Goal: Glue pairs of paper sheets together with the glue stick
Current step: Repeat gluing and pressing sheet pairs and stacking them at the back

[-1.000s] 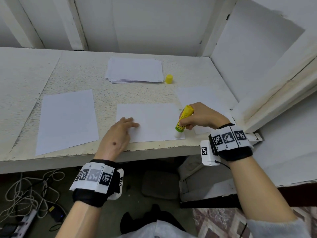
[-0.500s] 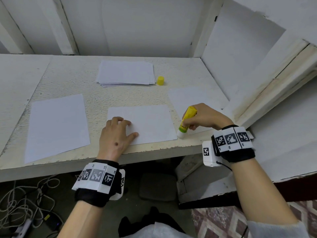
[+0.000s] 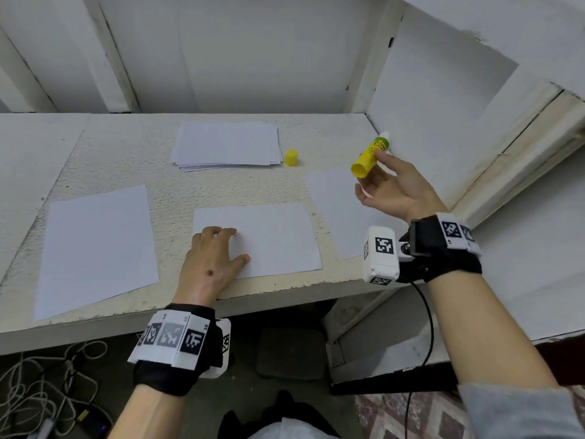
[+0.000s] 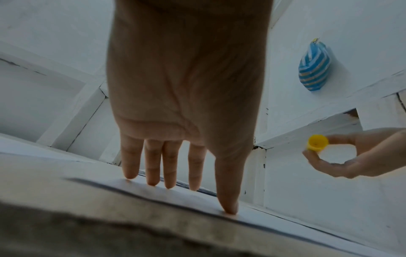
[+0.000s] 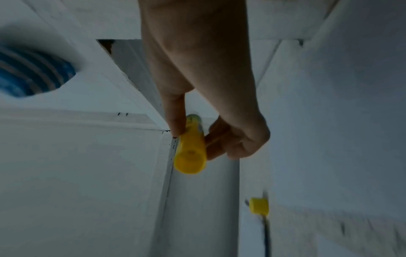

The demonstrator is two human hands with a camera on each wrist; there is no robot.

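Yellow glue stick [image 3: 369,157] pinched, right hand [image 3: 395,193].

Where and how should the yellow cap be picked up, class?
Pinch the cap round its side wall, coming from above. It stands upright on the table, apart from the paper stack, so fingers fit on either side.

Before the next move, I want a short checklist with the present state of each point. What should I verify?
1. Right hand holds glue stick: ok.
2. Cap off, standing beside the stack: ok.
3. Left hand presses middle sheet flat: ok.
4. Glue tip touches a sheet: not ok, stick is raised, tip pointing away.
5. Glue covers middle sheet: cannot tell.
6. Right sheet within reach: ok.
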